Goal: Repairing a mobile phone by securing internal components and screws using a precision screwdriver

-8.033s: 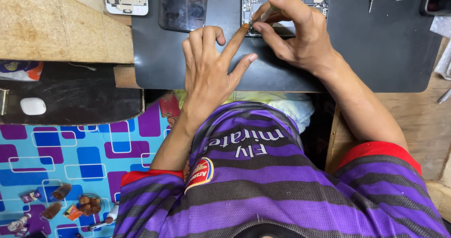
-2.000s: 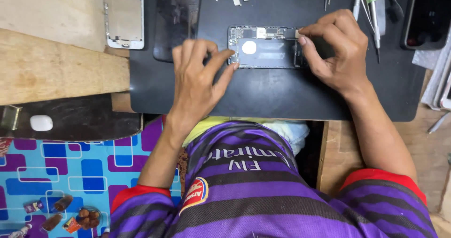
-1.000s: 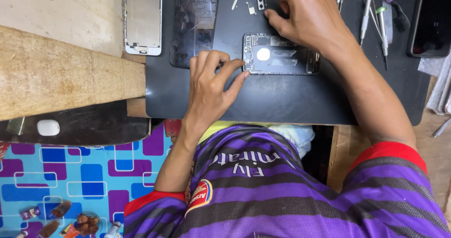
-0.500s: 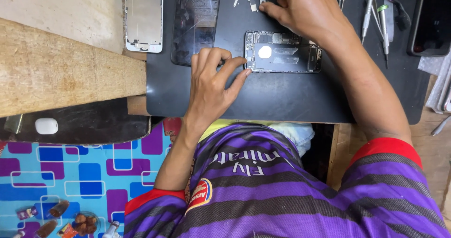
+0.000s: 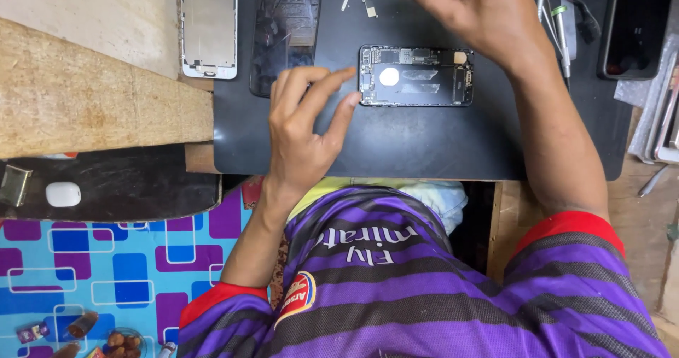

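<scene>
Far left, on the patterned cloth: I log a small glass dish (image 5: 122, 342) holding brown, nut-like pieces; beside it a few loose small items too small to tell.

Above it, on a dark slab: a white oval object (image 5: 64, 194), kind unclear.

Worktop (image 5: 92, 103), left portion: bare wood. On it lies a black mat (image 5: 424, 146) carrying everything that follows.

Mat, left edge: a detached screen frame (image 5: 209, 26), face down, and next to it a dark panel (image 5: 286, 33), both lying flat and apart from the main body.

My left hand (image 5: 304, 128): fingers loosely spread, fingertips resting on the mat and touching the left end of the opened phone (image 5: 416, 75), steadying it, holding nothing.

Phone: centre of the mat, back down, screen off, inner boards and battery exposed. I judge disassembly well advanced; internal parts remain seated.

Above the phone: two small loose parts (image 5: 357, 4) on the mat.

My right hand (image 5: 488, 12): raised above the phone's upper right, fingers curled together; whether they pinch anything I cannot tell.

Far right: several hand tools (image 5: 555, 12) and another dark phone (image 5: 633, 26).
</scene>
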